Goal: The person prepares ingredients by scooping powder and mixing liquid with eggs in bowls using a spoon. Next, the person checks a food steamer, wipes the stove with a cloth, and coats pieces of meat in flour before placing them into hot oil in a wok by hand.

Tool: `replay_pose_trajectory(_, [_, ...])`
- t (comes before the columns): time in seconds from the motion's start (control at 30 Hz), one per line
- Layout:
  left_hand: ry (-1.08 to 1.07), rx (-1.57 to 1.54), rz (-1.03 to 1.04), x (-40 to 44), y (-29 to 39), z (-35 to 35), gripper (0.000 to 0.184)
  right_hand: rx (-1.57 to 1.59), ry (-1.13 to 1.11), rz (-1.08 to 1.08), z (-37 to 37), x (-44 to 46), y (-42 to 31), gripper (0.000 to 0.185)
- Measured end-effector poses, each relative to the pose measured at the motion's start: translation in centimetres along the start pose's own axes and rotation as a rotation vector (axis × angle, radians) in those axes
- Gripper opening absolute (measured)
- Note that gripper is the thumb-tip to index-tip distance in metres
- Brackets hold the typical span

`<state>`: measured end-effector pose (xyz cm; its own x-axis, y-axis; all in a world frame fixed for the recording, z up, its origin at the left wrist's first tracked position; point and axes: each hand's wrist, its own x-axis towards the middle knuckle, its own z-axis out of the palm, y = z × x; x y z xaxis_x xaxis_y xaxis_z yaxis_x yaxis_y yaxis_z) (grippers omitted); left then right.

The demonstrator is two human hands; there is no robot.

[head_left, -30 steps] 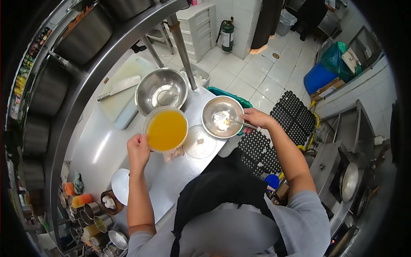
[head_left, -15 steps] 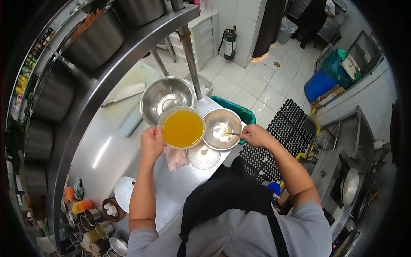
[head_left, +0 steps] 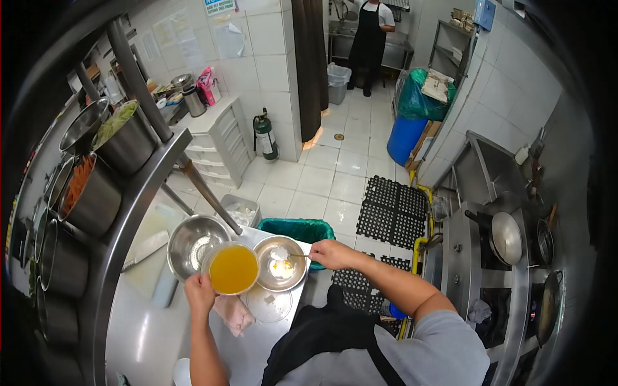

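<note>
My left hand grips the rim of a round container of yellow-orange liquid, held level above the steel table. The handle of a spoon is pinched in my right hand. The spoon's other end reaches into a steel bowl, where some white and yellow stuff lies. Behind the liquid is a larger steel bowl. A clear round lid and a pinkish cloth lie on the table nearer my body.
A knife rests on a cutting board at the left. Beyond the table's end stands a green-lined bin. Stoves with a pan line the right. A person stands in the back, and a shelf post rises at the table.
The view has tilted up and turned, bringing the back person into fuller sight. The liquid container has come closer to the steel bowl. Both hands keep their holds.
</note>
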<state>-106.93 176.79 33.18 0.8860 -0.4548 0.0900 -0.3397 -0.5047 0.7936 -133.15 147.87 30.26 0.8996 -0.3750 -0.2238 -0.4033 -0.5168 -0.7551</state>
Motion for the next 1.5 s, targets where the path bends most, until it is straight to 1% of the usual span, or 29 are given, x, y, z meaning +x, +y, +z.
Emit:
replay_pose_trajectory(0.07, [0.068, 0.152, 0.218, 0.8, -0.8, 0.3, 0.035, 0.059, 0.069, -0.095, 1.1, 0.2, 1.8, 0.026])
replay_pose_trajectory(0.1, [0.039, 0.168, 0.227, 0.8, -0.4, 0.1, 0.034, 0.107, 0.119, -0.220, 2.0, 0.8, 3.6, 0.024])
replay_pose_trajectory(0.13, [0.010, 0.191, 0.221, 0.9, -0.1, -0.3, 0.034, 0.173, 0.115, -0.225, 2.3, 0.7, 4.0, 0.023])
replay_pose_trajectory(0.17, [0.008, 0.215, 0.236, 1.2, -0.7, -0.2, 0.034, 0.153, 0.059, -0.119, 1.5, 0.2, 2.7, 0.023])
replay_pose_trajectory(0.2, [-0.032, 0.121, 0.121, 0.6, 0.4, -0.5, 0.035, 0.169, 0.085, -0.113, 1.3, -0.3, 1.9, 0.023])
replay_pose_trajectory(0.23, [-0.057, 0.014, 0.028, 0.6, 1.8, -0.5, 0.036, 0.217, 0.025, 0.037, 0.6, -0.6, 0.6, 0.023])
replay_pose_trajectory(0.33, [-0.066, 0.010, 0.009, 1.0, 1.4, -0.4, 0.036, 0.257, -0.026, 0.120, 0.6, -0.6, 0.8, 0.024])
replay_pose_trajectory(0.47, [-0.072, -0.017, -0.012, 0.8, 1.8, -0.4, 0.035, 0.304, -0.052, 0.146, 0.5, -0.7, 0.6, 0.024])
replay_pose_trajectory(0.63, [-0.035, 0.015, 0.046, 0.6, 2.3, 0.1, 0.039, 0.315, -0.051, 0.134, 0.9, -0.6, 0.9, 0.024])
replay_pose_trajectory(0.7, [-0.022, 0.062, 0.068, 1.1, 1.2, 0.4, 0.039, 0.348, -0.052, 0.137, 1.0, -0.5, 0.9, 0.024])
replay_pose_trajectory(0.83, [-0.026, 0.135, 0.083, 0.7, 2.7, 0.1, 0.037, 0.355, -0.051, 0.145, 1.2, -0.3, 0.8, 0.024])
replay_pose_trajectory(0.87, [-0.024, 0.136, 0.087, 1.0, 2.3, 0.3, 0.037, 0.359, -0.053, 0.131, 1.5, -0.2, 1.1, 0.024])
replay_pose_trajectory(0.93, [-0.044, 0.164, 0.157, 1.3, 1.4, 0.4, 0.039, 0.364, -0.057, 0.115, 1.8, 0.1, 1.4, 0.024])
replay_pose_trajectory(1.03, [-0.028, 0.190, 0.109, 1.2, 1.8, 0.6, 0.036, 0.328, -0.050, 0.103, 2.0, 0.3, 1.4, 0.025])
replay_pose_trajectory(1.13, [-0.027, 0.164, 0.116, 1.3, 1.5, 0.8, 0.036, 0.266, -0.050, 0.096, 2.2, 0.3, 1.6, 0.026])
replay_pose_trajectory(1.17, [-0.029, 0.169, 0.114, 1.3, 1.4, 0.8, 0.036, 0.238, -0.030, 0.058, 2.4, 0.4, 2.0, 0.027])
replay_pose_trajectory(1.23, [-0.016, 0.274, 0.239, 1.3, 1.5, 0.6, 0.041, 0.212, -0.011, 0.020, 2.5, 0.6, 2.1, 0.028])
replay_pose_trajectory(1.27, [-0.019, 0.277, 0.238, 1.2, 1.7, 0.6, 0.041, 0.186, -0.014, 0.035, 2.5, 0.6, 2.0, 0.028])
replay_pose_trajectory(1.33, [-0.035, 0.213, 0.109, 1.0, 2.3, 0.5, 0.035, 0.160, -0.017, 0.053, 2.4, 0.6, 1.9, 0.028])
replay_pose_trajectory(1.4, [-0.038, 0.217, 0.121, 1.1, 2.2, 0.4, 0.035, 0.080, -0.005, 0.003, 2.4, 0.4, 1.9, 0.027])
replay_pose_trajectory(1.5, [-0.033, 0.222, 0.137, 1.0, 1.9, 0.5, 0.034, 0.040, -0.020, 0.030, 2.2, 0.3, 1.3, 0.027])
